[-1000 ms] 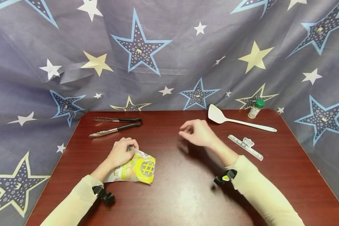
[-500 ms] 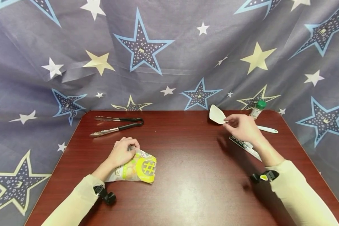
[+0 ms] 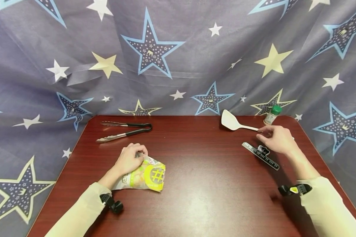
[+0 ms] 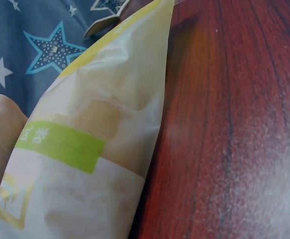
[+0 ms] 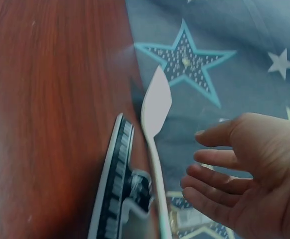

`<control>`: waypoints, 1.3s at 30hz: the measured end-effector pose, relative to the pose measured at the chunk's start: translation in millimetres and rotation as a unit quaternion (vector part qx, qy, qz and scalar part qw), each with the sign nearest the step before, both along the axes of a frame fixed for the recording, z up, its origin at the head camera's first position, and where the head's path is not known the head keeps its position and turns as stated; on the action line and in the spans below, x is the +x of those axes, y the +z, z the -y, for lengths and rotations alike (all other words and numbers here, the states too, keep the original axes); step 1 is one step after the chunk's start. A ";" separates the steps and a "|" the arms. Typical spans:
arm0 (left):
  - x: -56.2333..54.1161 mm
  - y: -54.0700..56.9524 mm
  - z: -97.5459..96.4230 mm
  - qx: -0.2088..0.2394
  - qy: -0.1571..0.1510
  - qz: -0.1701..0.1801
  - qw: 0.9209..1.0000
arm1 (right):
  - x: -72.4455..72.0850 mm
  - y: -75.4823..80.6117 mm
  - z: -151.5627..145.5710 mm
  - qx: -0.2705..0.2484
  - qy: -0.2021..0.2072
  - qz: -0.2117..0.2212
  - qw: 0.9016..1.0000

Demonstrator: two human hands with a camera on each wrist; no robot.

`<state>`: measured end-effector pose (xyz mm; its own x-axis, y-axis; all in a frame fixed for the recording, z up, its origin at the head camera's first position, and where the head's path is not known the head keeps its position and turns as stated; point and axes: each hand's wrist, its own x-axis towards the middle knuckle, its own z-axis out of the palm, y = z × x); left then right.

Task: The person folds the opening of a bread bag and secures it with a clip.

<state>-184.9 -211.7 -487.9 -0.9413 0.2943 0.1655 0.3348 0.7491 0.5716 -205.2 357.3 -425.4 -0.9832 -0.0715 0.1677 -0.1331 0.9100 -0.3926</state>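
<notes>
At the left of the head view my left hand [image 3: 131, 159] grips the upper edge of a yellow and white snack bag [image 3: 154, 176]. In the left wrist view the bag [image 4: 110, 114] fills much of the frame, with pale pieces showing through. My right hand [image 3: 276, 140] hovers by the handle of a white spatula [image 3: 230, 121], hiding part of that handle. Just below it lies a long clip with a piano-key pattern [image 3: 261, 156]. The right wrist view shows the right hand [image 5: 239, 174] with loosely bent fingers holding nothing, beside the spatula [image 5: 157, 102] and clip [image 5: 116, 184].
Tongs with black handles [image 3: 138, 128] lie at the back left of the dark red table [image 3: 190, 204]. A green-capped seasoning bottle [image 3: 273, 114] stands at the back right, beyond my right hand. Star-patterned cloth [image 3: 178, 59] hangs behind the table.
My right hand has moved right across the table, from near the middle, past the spatula's head to above its handle. The left hand stays on the bag.
</notes>
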 end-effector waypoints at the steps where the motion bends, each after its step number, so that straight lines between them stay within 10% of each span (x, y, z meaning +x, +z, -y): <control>1: 0.1 0.3 0.1 0.002 0.000 0.000 1.000 | 1.1 -1.7 -3.2 0.002 -0.003 0.008 1.000; 39: -1.9 -3.5 1.9 -0.008 0.006 0.006 1.000 | 20.8 -26.1 -23.9 0.031 0.014 0.117 0.993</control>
<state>-186.8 -213.6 -491.4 -0.9469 0.2849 0.1493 0.3183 0.7625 0.5634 -184.4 381.2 -451.5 -0.9923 -0.1024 -0.0702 -0.0706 0.9307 -0.3589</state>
